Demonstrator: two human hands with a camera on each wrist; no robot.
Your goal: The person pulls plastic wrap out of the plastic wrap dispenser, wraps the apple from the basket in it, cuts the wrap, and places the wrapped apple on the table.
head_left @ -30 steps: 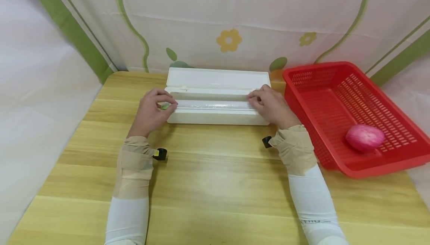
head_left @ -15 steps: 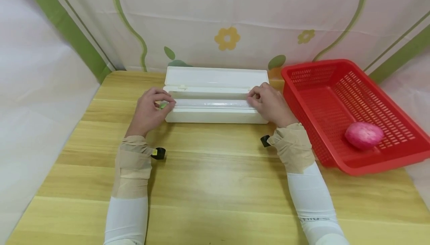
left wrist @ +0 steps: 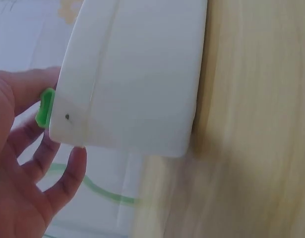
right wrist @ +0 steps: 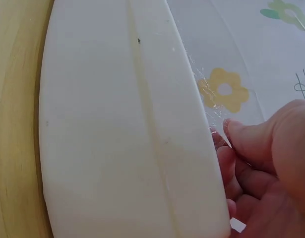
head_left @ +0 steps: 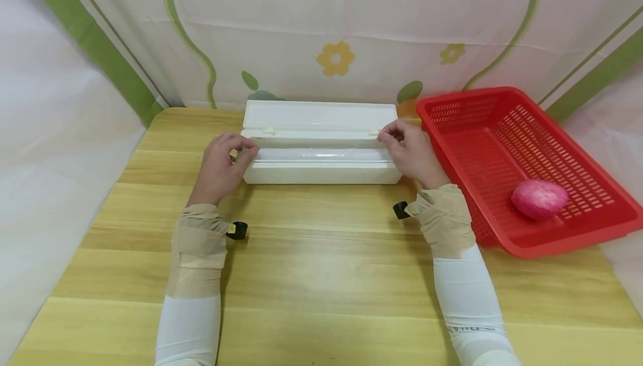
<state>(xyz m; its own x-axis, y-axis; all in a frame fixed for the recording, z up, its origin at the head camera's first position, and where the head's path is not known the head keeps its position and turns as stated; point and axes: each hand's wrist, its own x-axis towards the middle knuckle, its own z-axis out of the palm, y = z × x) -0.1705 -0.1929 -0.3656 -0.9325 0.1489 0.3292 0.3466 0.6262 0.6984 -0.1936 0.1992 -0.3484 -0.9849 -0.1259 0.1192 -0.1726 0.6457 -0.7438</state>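
A white cling-film dispenser box (head_left: pixel 321 174) lies across the table with its lid (head_left: pixel 321 115) tipped back. Inside rests a roll of cling film (head_left: pixel 311 155). My left hand (head_left: pixel 219 166) is at the roll's left end, thumb and index finger pinching at the film; the box wall hides their tips in the left wrist view. A green plastic piece (left wrist: pixel 46 107) sticks out beside that thumb. At the right end, my right hand (head_left: pixel 413 153) pinches the edge of the clear cling film (right wrist: pixel 210 106) between thumb and index finger, just above the box rim.
A red plastic basket (head_left: pixel 452 187) stands to the right, close to my right hand. It holds a pink oval item (head_left: pixel 540 199). The wooden table (head_left: pixel 311 277) ends at a patterned curtain (head_left: pixel 291 37) behind the box.
My right hand has shifted slightly right and up from the roll, with its thumb and index finger pinched. The left hand has hardly moved. The head view has shifted slightly.
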